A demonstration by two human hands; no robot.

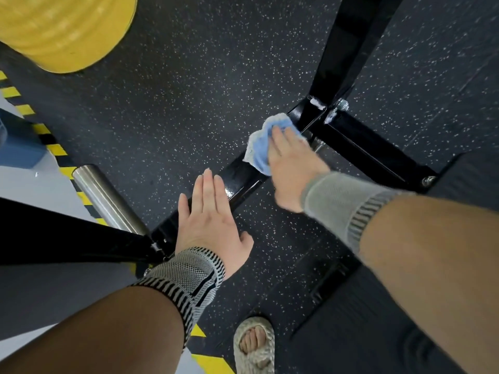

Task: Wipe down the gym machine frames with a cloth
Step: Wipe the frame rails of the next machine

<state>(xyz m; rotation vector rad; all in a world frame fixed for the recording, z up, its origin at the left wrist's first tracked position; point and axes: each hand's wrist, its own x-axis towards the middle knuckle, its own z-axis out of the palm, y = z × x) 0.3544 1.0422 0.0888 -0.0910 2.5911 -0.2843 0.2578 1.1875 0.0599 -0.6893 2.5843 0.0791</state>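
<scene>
The cloth (260, 143), blue and nubby with a pale edge, is pressed flat-fingered by the right hand (290, 168) onto the glossy black square-tube frame (240, 179) low on the speckled rubber floor (175, 103); the left hand (209, 217) is held open, fingers straight, above the same bar.

The left hand (209, 222), at lower centre of the frame, lies flat with fingers straight and together. The right hand (290, 168), centre right, reaches forward, fingers extended, pressing down.

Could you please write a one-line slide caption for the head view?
Right hand presses a blue cloth along the black floor bar while the flat left hand hovers nearby.
</scene>
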